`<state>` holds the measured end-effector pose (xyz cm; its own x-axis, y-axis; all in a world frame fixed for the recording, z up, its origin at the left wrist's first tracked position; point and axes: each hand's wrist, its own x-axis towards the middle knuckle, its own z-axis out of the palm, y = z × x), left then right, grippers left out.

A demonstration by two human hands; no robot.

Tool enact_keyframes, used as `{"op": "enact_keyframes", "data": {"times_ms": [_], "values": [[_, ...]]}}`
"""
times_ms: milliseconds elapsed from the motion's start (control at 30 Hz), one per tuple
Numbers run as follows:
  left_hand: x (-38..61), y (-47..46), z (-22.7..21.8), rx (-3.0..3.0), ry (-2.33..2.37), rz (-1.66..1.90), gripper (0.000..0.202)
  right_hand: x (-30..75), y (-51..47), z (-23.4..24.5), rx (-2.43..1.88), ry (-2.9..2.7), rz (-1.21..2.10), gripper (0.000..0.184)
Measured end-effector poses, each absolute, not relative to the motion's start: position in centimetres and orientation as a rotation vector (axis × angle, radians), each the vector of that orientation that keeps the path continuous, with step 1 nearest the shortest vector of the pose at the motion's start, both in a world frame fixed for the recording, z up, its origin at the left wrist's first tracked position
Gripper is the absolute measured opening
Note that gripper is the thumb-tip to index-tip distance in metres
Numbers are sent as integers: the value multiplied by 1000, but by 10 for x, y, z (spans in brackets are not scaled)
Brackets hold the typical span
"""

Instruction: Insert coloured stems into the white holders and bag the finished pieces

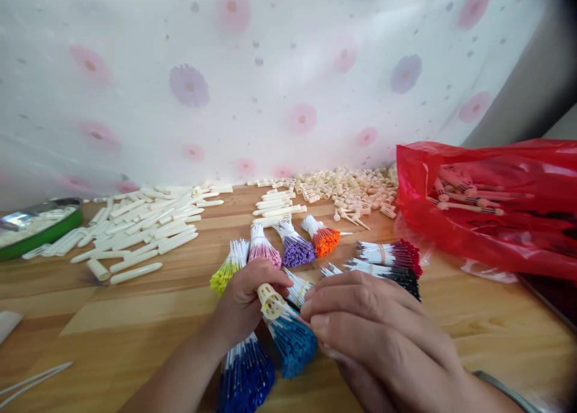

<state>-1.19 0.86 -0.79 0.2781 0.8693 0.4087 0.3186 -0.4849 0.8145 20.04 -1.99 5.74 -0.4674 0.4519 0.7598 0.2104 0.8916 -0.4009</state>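
The slotted cream piece is clamped in my left hand above the teal bundle, its open end presumably angled rightward for access. My right hand pinches a thin stick beside it. Other bundles lie grouped by colour, likely for easy picking.

One head-worn camera looks forward and down from behind and above the left hand and right hand, close to both, with the right larger in view; it takes in the wooden table under and around them and, beyond both hands, the upright flowered sheet
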Motion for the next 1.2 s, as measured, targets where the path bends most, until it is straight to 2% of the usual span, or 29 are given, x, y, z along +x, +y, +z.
{"op": "enact_keyframes", "data": {"times_ms": [167,500,700,833,933,1200], "values": [[-12,8,-4,1986,1113,1039,16,198,-15,55,-432,-2096,302,29],[-14,11,-9,2034,1088,919,24,200,-16,57,-454,-2138,272,31],[-16,12,-12,2113,1109,893,19,189,-3,43,-392,-2175,227,24],[-21,10,-11,2155,1174,905,14,187,7,29,-503,-2148,196,22],[-26,6,-7,2125,1181,882,33,188,12,24,-541,-2096,241,16],[-25,3,2,2299,1277,800,29,188,19,19,-609,-2102,317,12]]}}
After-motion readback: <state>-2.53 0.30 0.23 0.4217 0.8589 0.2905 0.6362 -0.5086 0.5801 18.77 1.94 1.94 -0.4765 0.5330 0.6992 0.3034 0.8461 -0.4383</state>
